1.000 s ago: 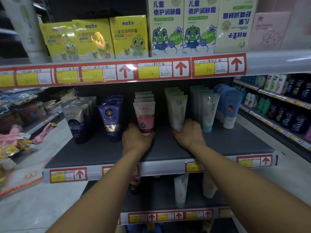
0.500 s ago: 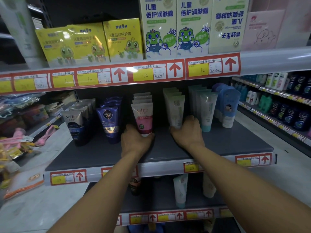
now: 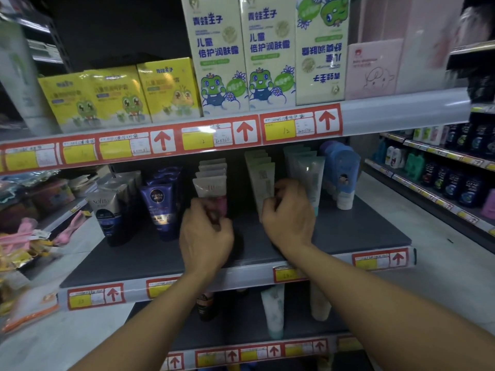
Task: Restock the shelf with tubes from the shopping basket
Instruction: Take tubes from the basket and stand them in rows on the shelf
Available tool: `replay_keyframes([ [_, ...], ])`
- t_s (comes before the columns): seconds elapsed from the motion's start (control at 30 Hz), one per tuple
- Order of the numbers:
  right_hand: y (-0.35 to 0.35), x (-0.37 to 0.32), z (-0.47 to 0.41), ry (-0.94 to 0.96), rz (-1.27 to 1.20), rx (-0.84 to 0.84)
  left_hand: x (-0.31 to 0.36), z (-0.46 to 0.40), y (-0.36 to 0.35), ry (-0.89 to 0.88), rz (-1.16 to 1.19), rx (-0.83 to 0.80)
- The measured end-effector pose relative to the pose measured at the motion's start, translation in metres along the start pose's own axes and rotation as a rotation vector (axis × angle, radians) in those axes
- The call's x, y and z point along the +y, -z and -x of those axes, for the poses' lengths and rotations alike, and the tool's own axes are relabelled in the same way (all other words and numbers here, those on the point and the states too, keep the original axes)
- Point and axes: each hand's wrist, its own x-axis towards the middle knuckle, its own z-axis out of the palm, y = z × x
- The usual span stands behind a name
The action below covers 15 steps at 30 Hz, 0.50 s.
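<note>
Soft plastic squeeze tubes, standing cap-down in rows on the dark grey middle shelf board [image 3: 361, 234]. Left hand [image 3: 205, 236] is at the base of the front pink-and-grey tube [image 3: 211, 192]; fingers curl at its lower pink part, but motion blur hides whether they actually clasp it, so I cannot tell. Right hand [image 3: 288, 222], just right of that tube, pinches the lower edge of the front pale cream-green tube [image 3: 263, 188] between thumb and fingers. Judgement: tubes look light, pliable in the body, glossy and so somewhat slippery; stiffest at the cap end. Best held low near the cap, since a tall tube on a narrow cap tips easily and could knock over the row behind. Basket not in view.
</note>
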Motion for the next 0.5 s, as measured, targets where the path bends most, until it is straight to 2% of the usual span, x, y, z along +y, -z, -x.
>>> replay_keyframes([
  [0.27,0.060,0.046,-0.025,0.034,0.143,-0.040,0.068,0.028,-0.050,-0.092,0.124,-0.294],
  [0.4,0.088,0.083,-0.033,-0.097,0.218,-0.031,0.100,0.034,-0.084,0.018,0.158,-0.382],
  [0.5,0.099,0.109,-0.038,-0.213,0.178,-0.108,0.112,0.033,-0.114,0.087,0.105,-0.417],
])
